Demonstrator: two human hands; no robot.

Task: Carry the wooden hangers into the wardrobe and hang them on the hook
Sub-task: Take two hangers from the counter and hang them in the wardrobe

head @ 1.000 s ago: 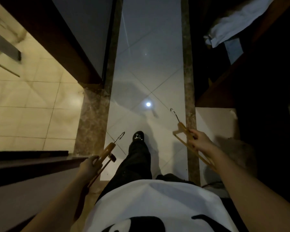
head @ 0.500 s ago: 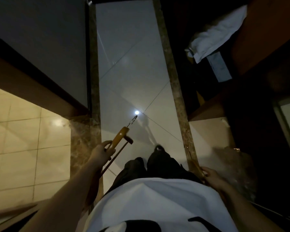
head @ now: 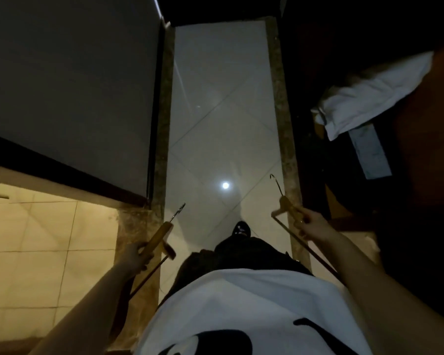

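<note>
Hangers fill both your fists: your left hand (head: pixel 135 254) grips one wooden hanger (head: pixel 159 238) at lower left, your right hand (head: pixel 314 226) clasps another hanger (head: pixel 291 210) at lower right.

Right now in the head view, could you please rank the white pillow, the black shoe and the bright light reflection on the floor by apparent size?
1. white pillow, largest by far.
2. black shoe, only partly showing past the trouser leg.
3. light reflection, smallest.
The pillow's distance from the camera differs, so true sizes stay unsure.

Glossy tiled floor (head: pixel 223 139), 1 shoe (head: pixel 241 229), perhaps planted
</note>
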